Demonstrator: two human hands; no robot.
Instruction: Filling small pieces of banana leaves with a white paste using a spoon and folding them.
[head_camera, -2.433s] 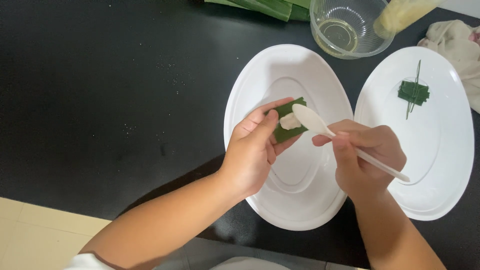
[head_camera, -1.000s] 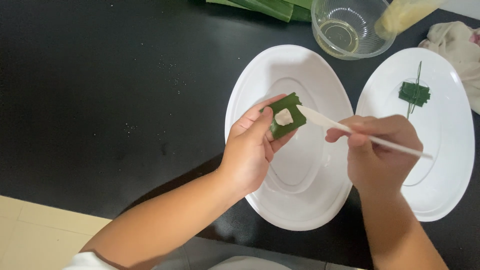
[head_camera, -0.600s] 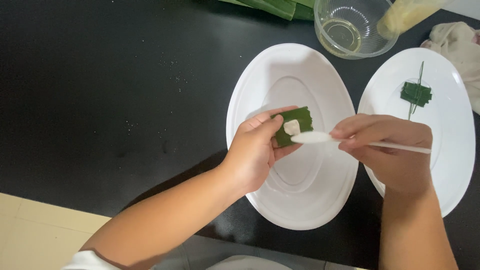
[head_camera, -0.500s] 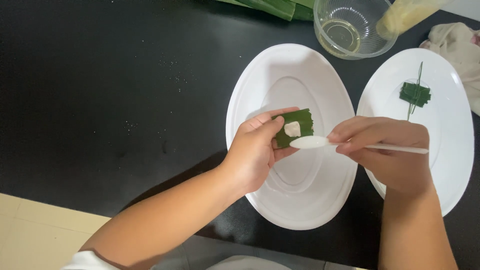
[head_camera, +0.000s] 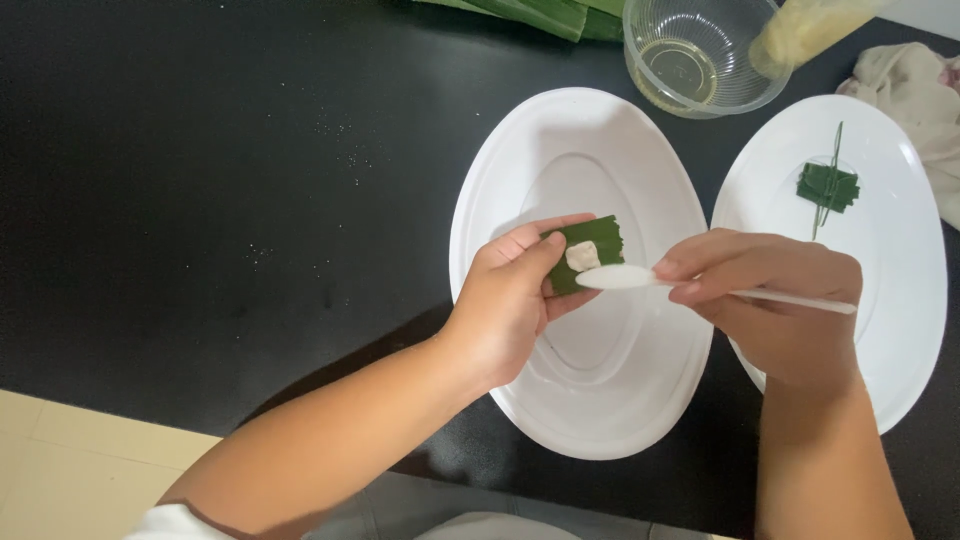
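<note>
1. Left hand (head_camera: 510, 300) pinched the folded green leaf (head_camera: 585, 252) above the white plate (head_camera: 520, 160), pale filling on it.
2. Right hand (head_camera: 775, 300) gripped the white spoon (head_camera: 625, 277); best kept level, bowl touching leaf.

I hold a green leaf strip (head_camera: 585, 252) with a pale filling (head_camera: 582, 256) and a white spoon (head_camera: 700, 287), over white plates (head_camera: 520, 150) on black counter (head_camera: 200, 180).
</note>
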